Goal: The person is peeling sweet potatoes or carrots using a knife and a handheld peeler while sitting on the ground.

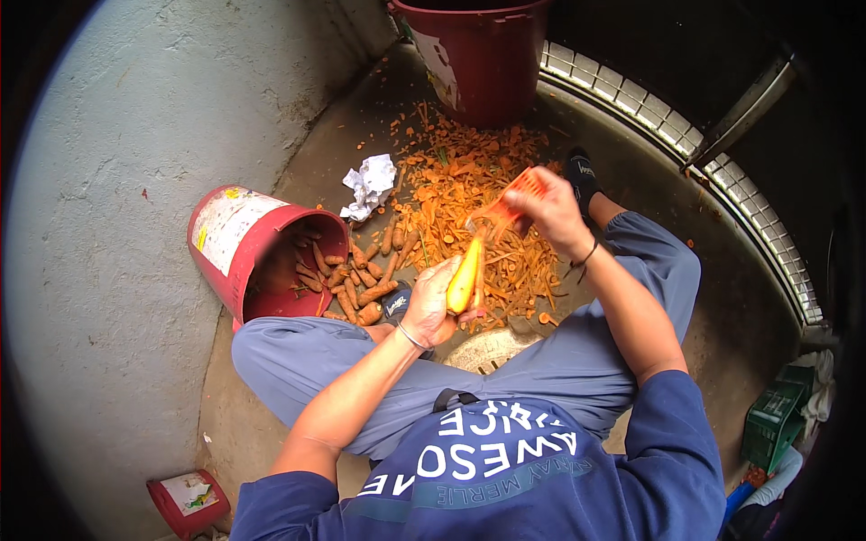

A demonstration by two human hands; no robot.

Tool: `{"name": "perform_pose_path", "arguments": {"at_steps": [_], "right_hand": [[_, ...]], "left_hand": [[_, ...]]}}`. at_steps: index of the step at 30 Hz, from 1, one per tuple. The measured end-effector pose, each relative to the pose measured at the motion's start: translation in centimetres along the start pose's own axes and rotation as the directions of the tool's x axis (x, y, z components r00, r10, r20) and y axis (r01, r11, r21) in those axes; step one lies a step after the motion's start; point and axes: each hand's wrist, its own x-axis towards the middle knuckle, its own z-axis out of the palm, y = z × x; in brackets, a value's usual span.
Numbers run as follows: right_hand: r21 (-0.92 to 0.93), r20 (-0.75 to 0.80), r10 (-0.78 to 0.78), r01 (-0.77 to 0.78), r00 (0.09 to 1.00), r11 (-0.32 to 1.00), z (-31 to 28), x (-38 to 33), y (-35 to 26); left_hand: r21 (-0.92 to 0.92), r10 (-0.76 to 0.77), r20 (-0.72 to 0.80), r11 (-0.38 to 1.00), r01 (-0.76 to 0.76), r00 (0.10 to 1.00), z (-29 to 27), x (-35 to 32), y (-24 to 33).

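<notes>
My left hand (429, 302) is closed around a carrot (464, 279), whose peeled surface shows bright yellow-orange and whose thin end points away from me. In my right hand (555, 216) is an orange-handled peeler (511, 202), close to the carrot's thin end; whether its blade touches the carrot I cannot tell. Below both hands spreads a heap of carrot peelings (442, 185) on the floor. Unpeeled, soil-brown carrots (368, 278) spill towards my left foot from a red bucket (236, 270) lying on its side; the bucket's inside is partly dark.
Another red bucket (483, 77) stands beyond the peelings. Crumpled white paper (370, 185) lies by the heap. A grey wall (117, 225) rises on the left; a tiled ledge (667, 122) curves along the right. A green crate (774, 419) sits at the lower right.
</notes>
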Motion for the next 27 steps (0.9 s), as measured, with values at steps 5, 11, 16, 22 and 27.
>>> {"name": "perform_pose_path", "arguments": {"at_steps": [5,11,16,22,27], "right_hand": [[-0.254,-0.422,-0.083,-0.030,0.903,0.967,-6.0,2.9,1.9],[0.026,0.157,0.007,-0.011,0.988,1.000,3.0,-3.2,-0.9],[0.008,0.231,0.077,-0.081,0.970,0.997,5.4,-4.7,-1.7],[0.001,0.179,0.056,-0.057,0.982,0.998,3.8,-2.8,-1.1],[-0.042,-0.057,0.049,-0.052,0.997,0.998,-0.6,0.9,0.6]], "left_hand": [[-0.095,-0.055,0.003,0.994,0.055,0.998,-0.7,0.7,0.2],[-0.185,-0.055,-0.058,0.982,0.043,0.997,-3.8,2.7,-0.4],[-0.129,-0.024,-0.129,0.992,0.007,0.991,-1.7,1.7,0.0],[-0.112,-0.006,-0.023,0.994,0.004,1.000,-1.5,0.9,0.0],[-0.082,-0.081,0.034,0.993,0.084,0.996,-1.7,0.5,0.1]]}}
